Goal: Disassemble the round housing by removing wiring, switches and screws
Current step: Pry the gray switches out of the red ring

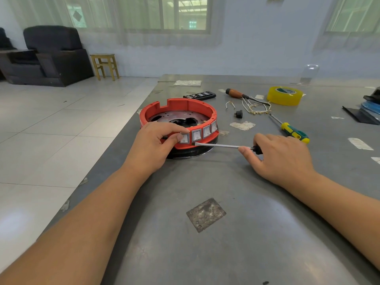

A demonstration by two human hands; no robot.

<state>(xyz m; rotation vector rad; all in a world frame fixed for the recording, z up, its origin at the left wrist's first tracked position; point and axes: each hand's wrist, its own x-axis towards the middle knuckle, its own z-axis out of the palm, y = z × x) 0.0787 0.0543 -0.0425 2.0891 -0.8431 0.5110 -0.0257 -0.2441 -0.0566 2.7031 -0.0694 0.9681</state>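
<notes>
Four white rocker switches (202, 132) line the round red plastic housing (178, 118) (black base) on the grey counter (205, 233); left grip (158, 140) pinches the leftmost switch, right grip (281, 157) holds a flat-blade screwdriver (224, 145) at the housing's wall.

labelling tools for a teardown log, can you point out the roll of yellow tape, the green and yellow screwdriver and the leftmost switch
roll of yellow tape (284, 97): head view, on its outer yellow side.
green and yellow screwdriver (294, 132): head view, on its handle.
leftmost switch (184, 138): head view, on its white rocker face.
</notes>
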